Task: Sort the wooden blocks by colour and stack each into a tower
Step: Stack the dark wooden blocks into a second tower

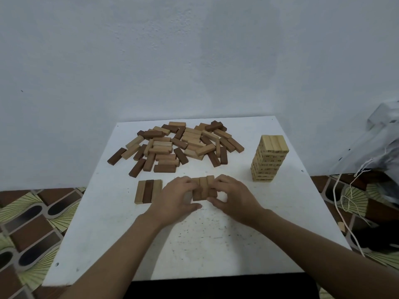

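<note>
A loose pile of wooden blocks (177, 145) in light, mid-brown and dark brown lies at the far middle of the white table (216, 238). A tall tower of pale blocks (269, 158) stands at the right. Three mid-brown blocks (204, 187) lie side by side in front of the pile. My left hand (176, 197) grips their left side and my right hand (234, 197) grips their right side, fingers curled over the ends. Left of my hands lies a flat row of three blocks (148, 191), light, dark, light.
The table stands against a pale wall (194, 61). A patterned floor (32, 223) shows on both sides. A grey bag (375, 143) with white cords (345, 201) sits off the table's right edge, and one small block (341, 226) lies on the floor there.
</note>
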`<control>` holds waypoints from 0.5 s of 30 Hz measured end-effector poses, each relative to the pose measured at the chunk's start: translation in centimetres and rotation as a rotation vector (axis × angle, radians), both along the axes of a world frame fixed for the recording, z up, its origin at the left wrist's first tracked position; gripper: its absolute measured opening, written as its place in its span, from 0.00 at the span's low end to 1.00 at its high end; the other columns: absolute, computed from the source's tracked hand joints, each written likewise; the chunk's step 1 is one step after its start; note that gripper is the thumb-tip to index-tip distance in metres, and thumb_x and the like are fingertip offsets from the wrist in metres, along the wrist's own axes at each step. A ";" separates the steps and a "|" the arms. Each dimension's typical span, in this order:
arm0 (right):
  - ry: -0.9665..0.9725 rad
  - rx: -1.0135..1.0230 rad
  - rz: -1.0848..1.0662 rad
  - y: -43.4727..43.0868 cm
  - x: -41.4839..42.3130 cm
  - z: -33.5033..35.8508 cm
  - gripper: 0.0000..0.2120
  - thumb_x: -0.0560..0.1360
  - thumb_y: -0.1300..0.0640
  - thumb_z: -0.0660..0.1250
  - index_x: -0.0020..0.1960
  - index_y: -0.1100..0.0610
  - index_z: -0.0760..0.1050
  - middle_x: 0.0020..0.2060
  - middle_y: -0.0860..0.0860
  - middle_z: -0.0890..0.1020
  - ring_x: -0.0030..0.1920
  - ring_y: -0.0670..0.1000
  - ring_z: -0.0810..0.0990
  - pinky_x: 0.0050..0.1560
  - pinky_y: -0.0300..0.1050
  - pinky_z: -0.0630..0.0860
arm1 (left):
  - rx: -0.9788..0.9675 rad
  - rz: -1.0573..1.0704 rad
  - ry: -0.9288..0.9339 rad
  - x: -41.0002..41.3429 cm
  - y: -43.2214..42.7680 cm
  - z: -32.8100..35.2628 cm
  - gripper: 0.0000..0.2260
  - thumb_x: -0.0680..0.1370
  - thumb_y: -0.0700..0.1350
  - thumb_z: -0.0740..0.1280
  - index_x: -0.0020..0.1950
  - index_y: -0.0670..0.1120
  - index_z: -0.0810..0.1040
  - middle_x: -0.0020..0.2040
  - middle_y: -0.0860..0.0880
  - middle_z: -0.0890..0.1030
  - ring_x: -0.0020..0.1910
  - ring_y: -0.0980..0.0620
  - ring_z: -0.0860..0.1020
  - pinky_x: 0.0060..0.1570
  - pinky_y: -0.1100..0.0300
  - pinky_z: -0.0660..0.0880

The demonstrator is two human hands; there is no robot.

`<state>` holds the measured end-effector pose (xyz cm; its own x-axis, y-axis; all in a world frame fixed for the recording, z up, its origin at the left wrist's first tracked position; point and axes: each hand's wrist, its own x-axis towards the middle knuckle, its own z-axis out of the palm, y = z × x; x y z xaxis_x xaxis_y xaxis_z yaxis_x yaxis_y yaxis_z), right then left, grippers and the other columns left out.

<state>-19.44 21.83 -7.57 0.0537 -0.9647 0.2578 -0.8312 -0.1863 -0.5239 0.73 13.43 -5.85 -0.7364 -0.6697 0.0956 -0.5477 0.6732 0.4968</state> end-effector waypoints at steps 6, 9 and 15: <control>-0.054 0.122 -0.023 -0.9 0.2 0.3 0.39 0.68 0.46 0.80 0.73 0.57 0.68 0.62 0.52 0.71 0.55 0.48 0.73 0.56 0.41 0.76 | 0.083 -0.049 -0.143 -1.7 -2.0 1.2 0.39 0.72 0.57 0.77 0.79 0.47 0.66 0.74 0.49 0.70 0.72 0.50 0.64 0.67 0.61 0.60; -0.080 0.133 -0.002 -1.4 0.0 0.5 0.30 0.67 0.51 0.81 0.64 0.59 0.75 0.58 0.51 0.71 0.48 0.45 0.72 0.48 0.29 0.68 | 0.052 -0.093 -0.137 -2.3 -2.8 1.9 0.30 0.70 0.56 0.80 0.68 0.45 0.78 0.60 0.47 0.80 0.57 0.50 0.75 0.60 0.58 0.67; -0.071 0.087 0.042 -1.5 0.1 0.2 0.24 0.67 0.58 0.80 0.60 0.61 0.79 0.58 0.52 0.74 0.47 0.45 0.73 0.49 0.35 0.75 | -0.005 -0.028 -0.115 -2.1 -2.4 0.9 0.26 0.67 0.63 0.77 0.58 0.48 0.83 0.48 0.50 0.80 0.47 0.52 0.74 0.46 0.61 0.63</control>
